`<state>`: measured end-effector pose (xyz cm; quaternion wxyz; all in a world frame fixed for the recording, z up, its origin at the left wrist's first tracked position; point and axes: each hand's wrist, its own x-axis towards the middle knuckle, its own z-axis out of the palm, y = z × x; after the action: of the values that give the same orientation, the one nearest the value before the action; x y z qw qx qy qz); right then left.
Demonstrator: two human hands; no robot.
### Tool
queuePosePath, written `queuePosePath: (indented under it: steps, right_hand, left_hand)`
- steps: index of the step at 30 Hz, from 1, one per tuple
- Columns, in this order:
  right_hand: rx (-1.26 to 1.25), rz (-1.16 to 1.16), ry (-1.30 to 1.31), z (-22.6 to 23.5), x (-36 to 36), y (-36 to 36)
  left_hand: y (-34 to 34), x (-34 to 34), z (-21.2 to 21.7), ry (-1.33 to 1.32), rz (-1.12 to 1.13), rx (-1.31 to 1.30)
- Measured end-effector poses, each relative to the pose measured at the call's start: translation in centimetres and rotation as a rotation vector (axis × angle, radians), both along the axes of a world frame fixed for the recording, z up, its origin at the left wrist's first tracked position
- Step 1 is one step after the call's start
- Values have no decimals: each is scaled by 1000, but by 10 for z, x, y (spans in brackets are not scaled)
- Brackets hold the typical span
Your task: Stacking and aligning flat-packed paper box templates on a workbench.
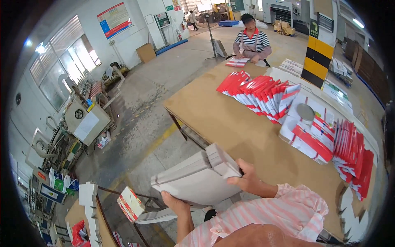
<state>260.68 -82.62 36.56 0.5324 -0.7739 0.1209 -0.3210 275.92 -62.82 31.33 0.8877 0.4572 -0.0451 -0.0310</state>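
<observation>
Between my hands is a thick stack of pale grey cardboard blanks (193, 179), tilted and held in front of me off the table's near left corner. My left hand (176, 203) grips its lower left edge, thumb on the face. At the right end, my right hand (250, 180) is closed round the stack's edge, beside a narrower folded or stepped part. The fingers behind the stack are hidden. Beyond it stretches the brown worktable (214, 109), with fanned red and white cartons (259, 92) on its far part.
A round tin (305, 112) sits on stacked flat cartons (288, 133), with more red cartons (358, 156) nearby. At the far end a person (252, 41) handles a carton. A yellow and black pillar (317, 57) stands beside the table. Machinery (88, 117) lines the left wall.
</observation>
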Motion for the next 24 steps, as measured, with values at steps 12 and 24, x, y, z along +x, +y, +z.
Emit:
queuePosePath:
  steps: [12,24]
  right_hand:
    - [377,-362,-388,-25,185,-7]
    - [381,-884,-582,-76,286,-122]
  left_hand:
    - [-103,253,18,-203,-377,221]
    - [-310,377,48,-512,-681,157]
